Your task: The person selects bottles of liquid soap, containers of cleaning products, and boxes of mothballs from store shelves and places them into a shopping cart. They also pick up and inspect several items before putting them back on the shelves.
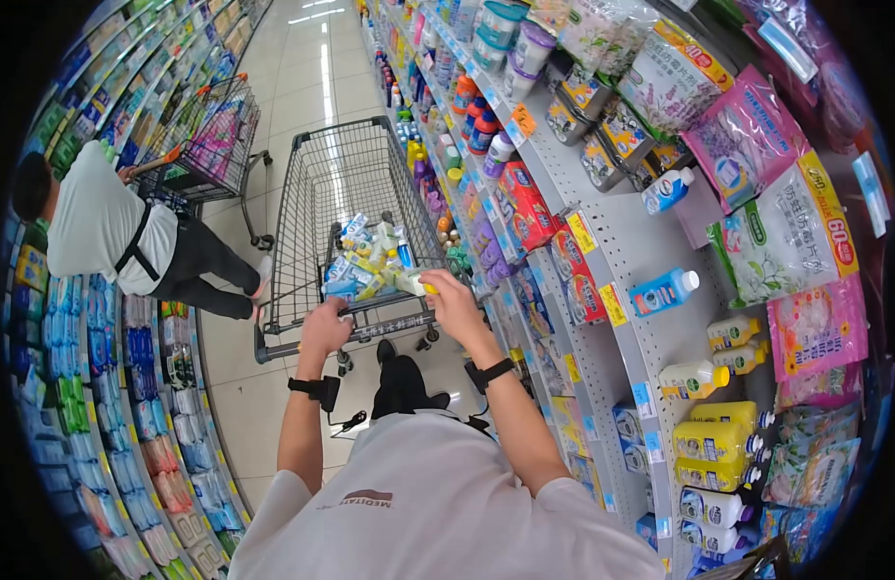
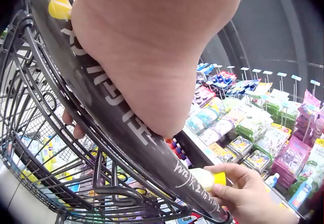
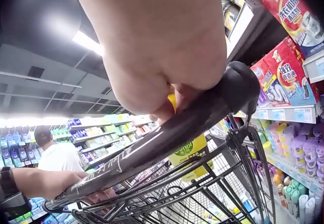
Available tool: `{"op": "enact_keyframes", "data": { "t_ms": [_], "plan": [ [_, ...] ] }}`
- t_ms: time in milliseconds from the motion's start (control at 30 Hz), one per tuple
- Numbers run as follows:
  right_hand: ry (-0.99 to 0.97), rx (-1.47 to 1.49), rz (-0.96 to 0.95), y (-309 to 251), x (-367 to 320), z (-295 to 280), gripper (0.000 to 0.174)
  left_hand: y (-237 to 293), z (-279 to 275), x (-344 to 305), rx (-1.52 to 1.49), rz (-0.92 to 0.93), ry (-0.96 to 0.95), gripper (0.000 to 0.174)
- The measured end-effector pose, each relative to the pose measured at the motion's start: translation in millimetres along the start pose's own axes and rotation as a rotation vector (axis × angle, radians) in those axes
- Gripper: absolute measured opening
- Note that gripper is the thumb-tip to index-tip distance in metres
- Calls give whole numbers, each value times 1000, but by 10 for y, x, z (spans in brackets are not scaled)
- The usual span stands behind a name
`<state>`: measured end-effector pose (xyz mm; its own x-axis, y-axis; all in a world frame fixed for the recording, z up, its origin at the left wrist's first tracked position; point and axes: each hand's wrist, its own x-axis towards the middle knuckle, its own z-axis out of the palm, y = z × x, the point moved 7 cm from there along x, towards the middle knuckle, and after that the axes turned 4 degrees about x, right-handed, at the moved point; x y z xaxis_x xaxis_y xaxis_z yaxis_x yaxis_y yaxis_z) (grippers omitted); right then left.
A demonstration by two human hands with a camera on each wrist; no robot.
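In the head view a wire shopping cart [image 1: 303, 208] stands before me. My left hand [image 1: 326, 329] grips its dark handle [image 1: 385, 329]; in the left wrist view, fingertips [image 2: 78, 131] show beyond the bar. On the right, my right hand [image 1: 455, 309] holds a pale bottle [image 1: 409, 281] by its yellow cap [image 2: 219, 179], just past the handle at the basket's near end. The right wrist view shows the bottle's yellow-green label [image 3: 190, 153] behind the bar. Several yellow, white and blue packages [image 1: 365, 261] lie in the basket near the handle.
Close on the right runs a perforated shelf [image 1: 650, 319] with bottles and bags. Ahead on the left another person [image 1: 109, 227] holds a second cart [image 1: 211, 140]. Packed shelves [image 1: 129, 387] line the left side, and a tiled aisle [image 1: 327, 72] stretches ahead.
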<state>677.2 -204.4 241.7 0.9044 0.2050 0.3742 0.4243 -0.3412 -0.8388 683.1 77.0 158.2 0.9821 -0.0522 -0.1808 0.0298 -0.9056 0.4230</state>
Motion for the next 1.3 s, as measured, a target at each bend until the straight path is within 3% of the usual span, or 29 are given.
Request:
{"op": "enact_keyframes", "data": {
  "t_ms": [133, 300, 367, 533, 667, 767, 833, 900, 967, 1033, 1100, 1167, 1200, 1267, 1300],
  "plan": [
    [42, 122, 196, 276, -28, 70, 32, 3, -17, -5, 4, 2, -9, 41],
    [150, 214, 263, 339, -202, -161, 27, 38, -26, -1, -4, 13, -34, 42],
    [68, 206, 341, 382, -376, -266, 23, 50, -37, -14, -36, 27, 7, 40],
    [12, 154, 553, 90, -914, -956, 27, 152, -113, -33, 3, 20, -24, 41],
    [162, 109, 672, -349, -1515, -1767, 30, 53, -6, 25, -1, 25, -59, 49],
    [209, -40, 690, -1179, -1792, -2298, 31, -117, 110, 82, -37, 123, 5, 51],
    [240, -219, 555, -1815, -1896, -2609, 32, -220, 194, 151, 13, 163, 10, 47],
    [391, -263, 554, -2206, -2117, -2902, 29, -95, 109, 127, -24, 111, -75, 43],
    [776, -192, 562, -2438, -2398, -3277, 27, -68, 101, 120, -36, 102, -91, 39],
    [975, -313, 521, -2545, -2475, -3633, 32, -68, 122, 133, -9, 141, -87, 38],
    [1048, -525, 581, -2588, -2427, -3894, 34, -112, 116, 168, 21, 125, -91, 35],
    [986, -881, 633, -2470, -2422, -4136, 38, -176, 169, 208, 10, 126, -112, 35],
    [1003, -878, 632, -2370, -2432, -4278, 38, -148, 147, 189, 22, 137, -96, 35],
    [929, -1073, 873, -2120, -2442, -4585, 43, -119, 134, 191, 28, 146, -85, 35],
    [934, -1070, 870, -2028, -2405, -4723, 43, -112, 125, 169, 30, 141, -81, 35]
  ]
}}
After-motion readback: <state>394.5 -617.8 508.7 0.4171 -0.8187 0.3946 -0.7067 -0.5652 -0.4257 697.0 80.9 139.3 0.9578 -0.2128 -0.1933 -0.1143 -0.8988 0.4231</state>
